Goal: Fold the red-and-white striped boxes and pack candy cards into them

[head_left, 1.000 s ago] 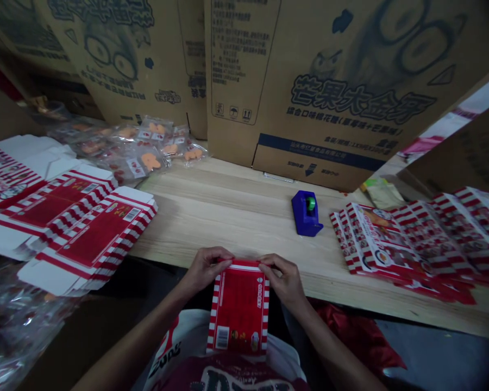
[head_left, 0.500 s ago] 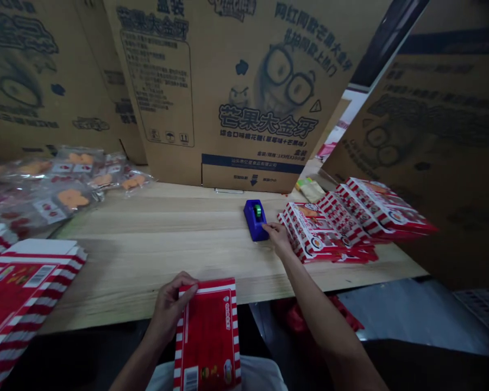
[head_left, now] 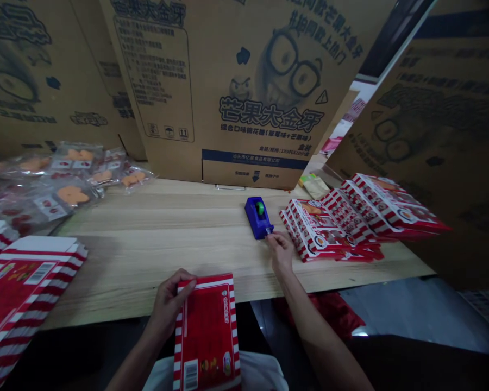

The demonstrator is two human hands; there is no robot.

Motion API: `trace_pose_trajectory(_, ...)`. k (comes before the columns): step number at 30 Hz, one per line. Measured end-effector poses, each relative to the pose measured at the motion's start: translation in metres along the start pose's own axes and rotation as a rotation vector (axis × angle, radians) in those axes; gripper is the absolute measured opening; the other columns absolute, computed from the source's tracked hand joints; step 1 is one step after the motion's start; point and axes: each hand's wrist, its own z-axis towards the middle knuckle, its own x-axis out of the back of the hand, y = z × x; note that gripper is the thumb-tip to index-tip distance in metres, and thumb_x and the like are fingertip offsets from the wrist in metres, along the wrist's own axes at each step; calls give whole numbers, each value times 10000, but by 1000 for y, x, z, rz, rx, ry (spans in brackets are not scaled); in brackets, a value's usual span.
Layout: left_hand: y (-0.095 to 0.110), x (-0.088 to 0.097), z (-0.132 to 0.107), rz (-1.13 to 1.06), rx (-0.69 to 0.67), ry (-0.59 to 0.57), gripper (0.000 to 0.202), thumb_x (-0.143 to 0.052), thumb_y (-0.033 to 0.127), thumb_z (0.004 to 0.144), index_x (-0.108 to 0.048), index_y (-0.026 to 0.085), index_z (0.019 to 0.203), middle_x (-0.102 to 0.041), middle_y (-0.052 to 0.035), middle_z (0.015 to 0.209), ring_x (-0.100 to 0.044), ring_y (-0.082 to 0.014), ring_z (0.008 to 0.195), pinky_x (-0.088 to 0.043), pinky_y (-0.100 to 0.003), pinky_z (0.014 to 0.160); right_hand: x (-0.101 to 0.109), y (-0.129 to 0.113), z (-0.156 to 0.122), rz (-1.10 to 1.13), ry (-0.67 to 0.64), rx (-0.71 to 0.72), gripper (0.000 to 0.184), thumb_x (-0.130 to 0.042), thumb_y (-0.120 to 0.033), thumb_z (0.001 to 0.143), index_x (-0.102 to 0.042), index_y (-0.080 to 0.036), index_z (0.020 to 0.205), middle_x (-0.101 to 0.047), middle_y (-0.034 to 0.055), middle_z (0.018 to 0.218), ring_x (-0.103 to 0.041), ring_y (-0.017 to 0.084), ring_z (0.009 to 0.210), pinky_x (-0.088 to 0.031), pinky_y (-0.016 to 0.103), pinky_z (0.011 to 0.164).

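My left hand grips a red box with white-striped edges by its upper left corner, thumb on top. The box lies over my lap at the table's front edge, its barcode toward me. A blue tape dispenser with a green core stands on the table ahead. At its near end, my right hand has thumb and forefinger pinched on a short bit of clear tape. The fingertips are close to the dispenser's cutting edge.
Stacked striped boxes lie to the right of my right hand. More flat striped boxes are piled at the left, with clear candy bags behind them. Large cardboard cartons stand along the back of the wooden table.
My right hand has shifted slightly down and toward me, from the dispenser's side to its near end. My left hand keeps holding the box; the view has tilted slightly.
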Motion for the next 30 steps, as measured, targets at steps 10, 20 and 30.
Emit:
trace_pose_trajectory(10,13,-14,-2,77,-92,-80,194,-648,322,807,-621,164,699,-547,-7,739,-493,-141,698,-383,-244,653,-1,-51,-16,-5,-542,-135,282,-671,-455,704,-624,-187,633,-562,1,663,-521,161,658,-458,302,659)
trace_pose_trajectory(20,18,-28,0,131,-142,-151,211,-640,327,818,-615,149,708,-538,-3,733,-488,-137,696,-364,-242,658,-73,-142,-35,-641,-1549,485,209,-766,-238,676,-605,-173,560,-567,-14,606,-484,126,602,-319,239,587)
trace_pose_trajectory(30,43,-29,-19,88,-317,-296,94,-644,250,841,-673,165,814,-593,-32,837,-560,-162,810,-408,-292,758,-52,-101,-42,-106,-1775,-628,491,-778,-574,512,-558,-156,648,-476,-81,523,-379,64,455,-283,200,461)
